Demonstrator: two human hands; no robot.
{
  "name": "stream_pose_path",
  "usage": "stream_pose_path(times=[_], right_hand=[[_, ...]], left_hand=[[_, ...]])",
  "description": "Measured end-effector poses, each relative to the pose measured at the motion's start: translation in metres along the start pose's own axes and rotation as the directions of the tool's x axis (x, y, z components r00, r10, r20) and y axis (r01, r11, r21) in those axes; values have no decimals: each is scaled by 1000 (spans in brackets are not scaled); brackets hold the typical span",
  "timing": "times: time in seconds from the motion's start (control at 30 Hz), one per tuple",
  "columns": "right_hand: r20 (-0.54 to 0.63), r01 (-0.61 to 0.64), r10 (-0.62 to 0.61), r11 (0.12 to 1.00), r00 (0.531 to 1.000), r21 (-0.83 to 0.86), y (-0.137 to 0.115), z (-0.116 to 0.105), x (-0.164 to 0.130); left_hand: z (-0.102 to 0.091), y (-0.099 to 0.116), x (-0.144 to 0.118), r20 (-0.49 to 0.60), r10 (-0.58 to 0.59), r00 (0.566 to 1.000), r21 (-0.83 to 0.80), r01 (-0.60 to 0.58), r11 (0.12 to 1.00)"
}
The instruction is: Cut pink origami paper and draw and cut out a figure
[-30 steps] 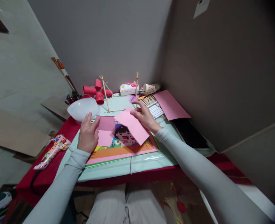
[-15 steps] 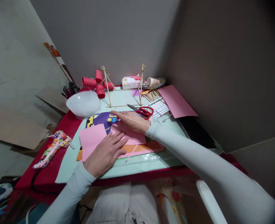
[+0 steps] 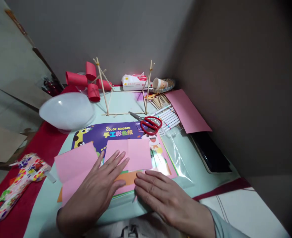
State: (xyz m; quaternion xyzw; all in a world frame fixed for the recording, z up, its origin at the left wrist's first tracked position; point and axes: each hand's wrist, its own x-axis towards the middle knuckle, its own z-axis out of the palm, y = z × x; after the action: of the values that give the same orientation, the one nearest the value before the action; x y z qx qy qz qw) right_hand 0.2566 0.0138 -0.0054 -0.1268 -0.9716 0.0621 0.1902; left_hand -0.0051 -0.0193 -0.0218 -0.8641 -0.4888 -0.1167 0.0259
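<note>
My left hand [image 3: 96, 186] lies with fingers spread, its fingertips on the near edge of a folded pink paper piece [image 3: 131, 152]. Under its wrist and to its left is a second creased pink sheet [image 3: 74, 160]. Low over the near edge of the purple origami paper pack [image 3: 96, 131], my right hand [image 3: 163, 195] has its fingers stretched out side by side and holds nothing visible. A thin pink strip [image 3: 135, 198] shows by its fingertips. Red-handled scissors [image 3: 151, 123] rest beyond the pink pieces, blades slightly apart.
A stick frame [image 3: 103, 89] stands behind the pack, with red paper tubes [image 3: 76, 78] and a pale bowl [image 3: 68, 110] to its left. Markers [image 3: 169, 117], a pink sheet [image 3: 188, 110] and a black tablet-like object [image 3: 210, 153] lie right. A patterned glue-gun-shaped object [image 3: 19, 185] lies left.
My right hand has moved from above the pink piece near the scissors down to the pack's near edge. My left hand still rests on the paper. The view has come closer.
</note>
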Motion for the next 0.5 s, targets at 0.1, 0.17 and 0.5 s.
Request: stream_pose_path(times=[0.1,0.17,0.5], right_hand=[[-69,0,6,996,998,93,3,-5,5],[-30,-2,5,993,1000,116,5,-9,9],[-404,-324,247,936,881,-134,85,-106,26]], left_hand=[[2,-6,8,-25,47,999,52,-46,998],[6,-10,13,-62,62,996,77,-57,995],[22,-20,7,-60,153,986,153,-142,978]])
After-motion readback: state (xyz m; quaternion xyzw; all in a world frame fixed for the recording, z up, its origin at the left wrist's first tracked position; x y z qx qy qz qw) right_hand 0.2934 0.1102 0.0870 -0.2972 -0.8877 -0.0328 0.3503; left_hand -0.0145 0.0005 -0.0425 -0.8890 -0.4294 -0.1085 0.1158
